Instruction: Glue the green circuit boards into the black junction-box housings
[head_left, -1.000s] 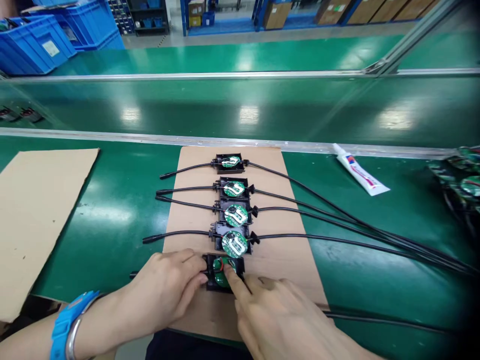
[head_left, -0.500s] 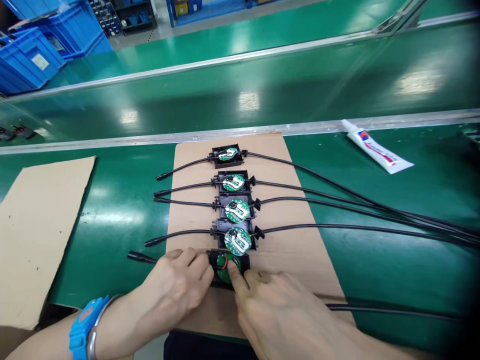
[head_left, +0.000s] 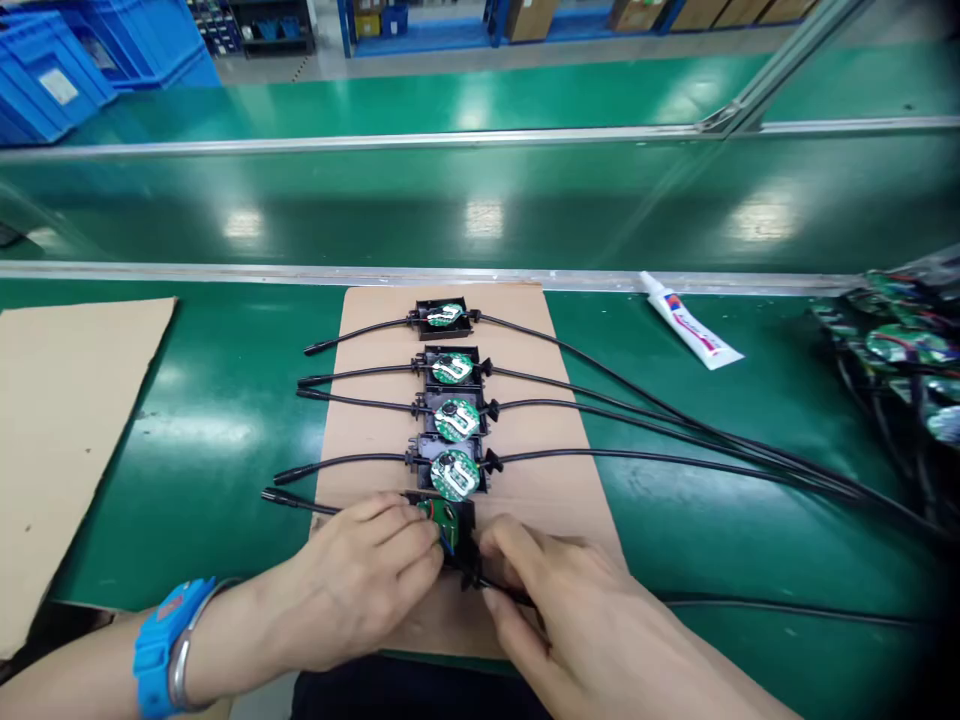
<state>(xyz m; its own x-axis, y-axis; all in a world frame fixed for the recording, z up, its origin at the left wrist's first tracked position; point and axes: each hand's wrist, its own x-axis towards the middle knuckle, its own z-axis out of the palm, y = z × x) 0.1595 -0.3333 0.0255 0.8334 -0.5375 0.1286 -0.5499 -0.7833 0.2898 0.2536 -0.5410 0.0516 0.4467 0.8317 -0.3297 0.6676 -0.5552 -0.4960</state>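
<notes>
My left hand (head_left: 375,570), with a blue wristband (head_left: 169,640) on its wrist, curls closed over the left end of the nearest black plastic case (head_left: 466,520). Its fingertips also touch the green circuit board (head_left: 444,522) in that case, where red and blue wires show. Thumb and index finger of my right hand (head_left: 562,610) pinch a black cable (head_left: 499,590) beside its strain relief (head_left: 471,577), at the case's right corner. Beyond lie several similar cases in a column, each with a round circuit board (head_left: 455,475) and cables at both ends.
Cardboard (head_left: 547,490) lies under the cases, with another cardboard sheet (head_left: 75,400) at left. A white tube (head_left: 694,325) lies at back right, near a heap of wired circuit boards (head_left: 907,345). Blue bins (head_left: 52,80) stand behind the metal rail (head_left: 300,272).
My right hand has moved off the circuit board, down and right to the cable. The left fingers now reach over the board's edge. The view has shifted, showing the board heap.
</notes>
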